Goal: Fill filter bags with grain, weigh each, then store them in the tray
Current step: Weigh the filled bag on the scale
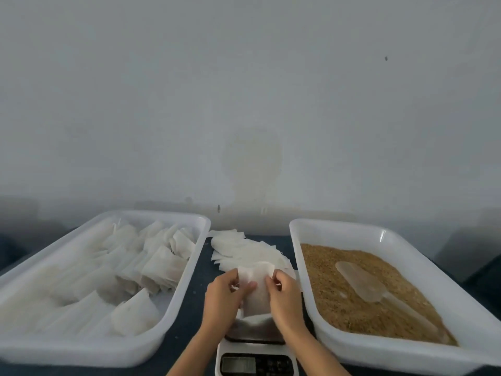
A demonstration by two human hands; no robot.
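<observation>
Tray (189, 270) at 9 o'clock holds many filled bags. We pinch filter bag (256, 291) open, left hand (226, 294) and right hand (283, 294), above scale (254, 356); filling, weighing pending.

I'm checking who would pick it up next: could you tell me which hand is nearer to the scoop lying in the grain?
Right. The right hand holds the filter bag beside the grain tray, left of the scoop; the left hand is farther left.

A dark table (193, 289) bears two white trays (189, 270) (303, 270), loose empty bags (244, 251) (fanned out) and a scale (256, 356).
</observation>
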